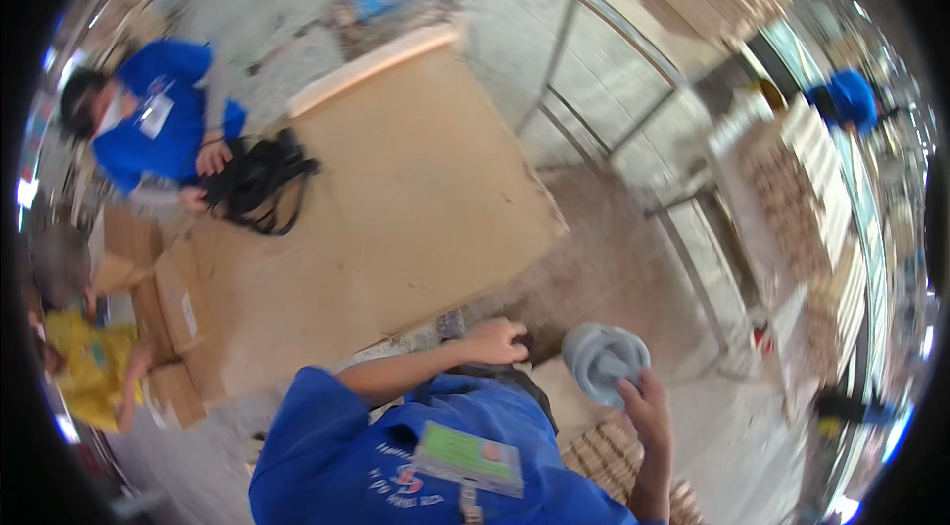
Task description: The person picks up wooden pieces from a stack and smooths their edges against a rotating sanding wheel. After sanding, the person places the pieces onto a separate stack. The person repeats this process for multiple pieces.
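Grey round tub [584, 367], its exact kind blurred: one, located to the right of the person's waist, apart from the worktop [406, 198]; the right hand [647, 404] pinched its rim. Left hand [498, 340]: fingers bent, before the waist near the worktop's near edge; whether they held anything could not be told. Black bag [259, 179]: one, on the worktop's left side, handled by a co-worker in a blue shirt [163, 109]. Cardboard boxes [178, 302] stood beside a person in yellow [94, 367]. Metal frame [566, 95]: one, beyond the worktop's right side.
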### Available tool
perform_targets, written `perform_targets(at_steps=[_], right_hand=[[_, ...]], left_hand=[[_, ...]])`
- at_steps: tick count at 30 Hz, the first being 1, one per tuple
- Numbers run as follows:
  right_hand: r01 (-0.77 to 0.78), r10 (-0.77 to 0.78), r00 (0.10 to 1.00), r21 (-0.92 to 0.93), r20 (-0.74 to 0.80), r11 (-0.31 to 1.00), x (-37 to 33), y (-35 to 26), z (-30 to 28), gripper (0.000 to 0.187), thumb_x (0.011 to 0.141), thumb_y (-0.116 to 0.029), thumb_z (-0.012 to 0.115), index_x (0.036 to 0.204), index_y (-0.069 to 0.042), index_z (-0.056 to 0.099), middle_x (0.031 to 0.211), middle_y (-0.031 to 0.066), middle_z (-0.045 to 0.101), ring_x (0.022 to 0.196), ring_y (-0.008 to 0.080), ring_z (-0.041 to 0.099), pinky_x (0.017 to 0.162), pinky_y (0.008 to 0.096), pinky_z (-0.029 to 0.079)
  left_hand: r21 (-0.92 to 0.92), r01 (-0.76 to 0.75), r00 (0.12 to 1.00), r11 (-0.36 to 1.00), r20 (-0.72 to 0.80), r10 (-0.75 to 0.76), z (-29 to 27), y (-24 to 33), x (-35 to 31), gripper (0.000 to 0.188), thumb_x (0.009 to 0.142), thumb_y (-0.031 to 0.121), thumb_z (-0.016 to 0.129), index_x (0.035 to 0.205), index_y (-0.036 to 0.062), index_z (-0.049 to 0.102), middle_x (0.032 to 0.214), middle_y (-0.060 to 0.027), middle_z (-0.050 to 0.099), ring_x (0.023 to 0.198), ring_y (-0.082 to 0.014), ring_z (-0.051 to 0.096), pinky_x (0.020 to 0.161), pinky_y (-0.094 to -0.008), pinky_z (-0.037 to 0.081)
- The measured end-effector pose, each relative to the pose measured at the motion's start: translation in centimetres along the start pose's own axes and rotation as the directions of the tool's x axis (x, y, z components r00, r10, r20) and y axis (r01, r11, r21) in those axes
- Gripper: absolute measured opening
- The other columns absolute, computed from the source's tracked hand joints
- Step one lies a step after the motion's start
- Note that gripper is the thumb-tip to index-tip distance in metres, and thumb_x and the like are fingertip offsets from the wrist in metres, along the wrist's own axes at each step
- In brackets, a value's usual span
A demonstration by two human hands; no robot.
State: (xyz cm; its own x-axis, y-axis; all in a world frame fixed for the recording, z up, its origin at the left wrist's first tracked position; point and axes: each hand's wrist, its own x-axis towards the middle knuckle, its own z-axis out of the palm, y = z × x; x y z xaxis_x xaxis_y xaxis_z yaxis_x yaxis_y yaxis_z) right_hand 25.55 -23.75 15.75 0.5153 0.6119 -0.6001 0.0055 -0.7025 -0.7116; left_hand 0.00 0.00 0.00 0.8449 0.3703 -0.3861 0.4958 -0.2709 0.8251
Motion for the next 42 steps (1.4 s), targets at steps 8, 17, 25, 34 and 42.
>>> perform_targets(at_steps=[8, 17, 25, 34, 42], right_hand=[[-0.199, 0.215, 0.977, -0.346, 0.006, 0.917, 11.6, 11.4, 7.8, 0.056, 0.091, -0.036, 0.07, 0.134, -0.002, 0.06, 0.122, 0.0274, 0.074, 0.118, 0.045, 0.07, 0.101, 0.0506, 0.054], [-0.262, 0.387, 0.902, -0.473, 0.189, 0.841, 23.1, 16.0, 17.3, 0.058, 0.088, -0.037, 0.067, 0.138, -0.007, 0.061, 0.134, 0.0244, 0.07, 0.13, 0.0422, 0.065, 0.106, 0.0575, 0.047], [-0.195, 0.397, 0.852, -0.497, 0.342, 0.846, 35.6, 12.8, 31.3, 0.061, 0.084, -0.036, 0.073, 0.138, -0.009, 0.064, 0.14, 0.0168, 0.07, 0.133, 0.0376, 0.065, 0.109, 0.0627, 0.042], [-0.04, 0.337, 0.836, -0.565, 0.432, 0.824, 45.7, 11.7, 42.5, 0.049, 0.085, -0.031, 0.071, 0.129, -0.008, 0.069, 0.134, 0.016, 0.072, 0.13, 0.0368, 0.066, 0.105, 0.0565, 0.048], [0.05, 0.288, 0.83, -0.579, 0.477, 0.814, 48.4, 10.7, 45.4, 0.04, 0.086, -0.026, 0.068, 0.121, -0.008, 0.074, 0.129, 0.0154, 0.074, 0.127, 0.036, 0.068, 0.102, 0.051, 0.053]], left_hand=[[0.395, 0.214, 0.745, 0.893, -0.657, 0.113, -12.4, -2.1, 2.5, 0.057, 0.1, 0.033, 0.069, 0.15, 0.0078, 0.057, 0.147, -0.0243, 0.057, 0.139, -0.0435, 0.053, 0.114, -0.0522, 0.046], [0.649, 0.398, 0.761, 0.649, -0.629, 0.162, -13.6, -4.0, 7.5, 0.069, 0.1, 0.037, 0.061, 0.161, 0.0094, 0.045, 0.167, -0.0273, 0.031, 0.156, -0.051, 0.024, 0.126, -0.0635, 0.024], [0.618, 0.4, 0.768, 0.677, -0.629, 0.12, -14.0, -4.3, 7.5, 0.069, 0.097, 0.038, 0.062, 0.158, 0.0085, 0.049, 0.167, -0.0263, 0.031, 0.156, -0.0505, 0.026, 0.124, -0.0648, 0.025], [0.628, 0.373, 0.769, 0.683, -0.621, 0.151, -14.5, -6.0, 7.7, 0.067, 0.097, 0.039, 0.058, 0.153, 0.0028, 0.052, 0.163, -0.0314, 0.037, 0.15, -0.0556, 0.033, 0.121, -0.0655, 0.028], [0.576, 0.373, 0.759, 0.727, -0.641, 0.119, -14.8, -5.7, 7.7, 0.067, 0.092, 0.035, 0.066, 0.15, 0.0034, 0.056, 0.161, -0.0314, 0.039, 0.15, -0.0542, 0.033, 0.122, -0.0641, 0.027]])
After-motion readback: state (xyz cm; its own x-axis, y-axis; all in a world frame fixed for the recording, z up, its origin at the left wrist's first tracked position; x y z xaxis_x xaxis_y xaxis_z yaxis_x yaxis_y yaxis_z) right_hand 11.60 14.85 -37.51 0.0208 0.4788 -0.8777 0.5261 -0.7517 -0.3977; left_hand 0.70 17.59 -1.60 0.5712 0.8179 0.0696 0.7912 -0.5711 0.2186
